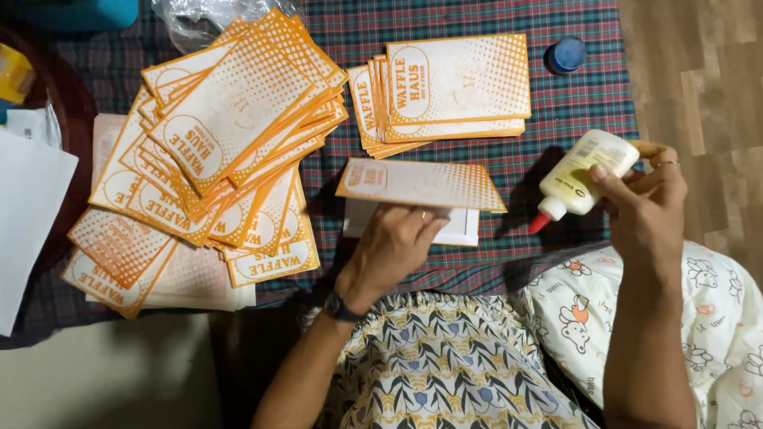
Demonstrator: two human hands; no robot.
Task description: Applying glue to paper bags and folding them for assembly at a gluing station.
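My left hand [393, 242] holds an orange-and-white paper bag [421, 184] by its near edge, with the top flap lifted off its white underside [465, 229]. My right hand [648, 199] grips a white glue bottle [584, 171] with a red tip, tilted down to the left, just right of the bag. The tip hangs above the plaid cloth and is apart from the paper.
A large loose heap of the same bags [214, 151] lies at the left, a neat stack [449, 87] at the back. A blue cap [566, 54] sits on the plaid cloth [572, 103]. A patterned pillow [715, 318] is at right, white paper [24, 206] at far left.
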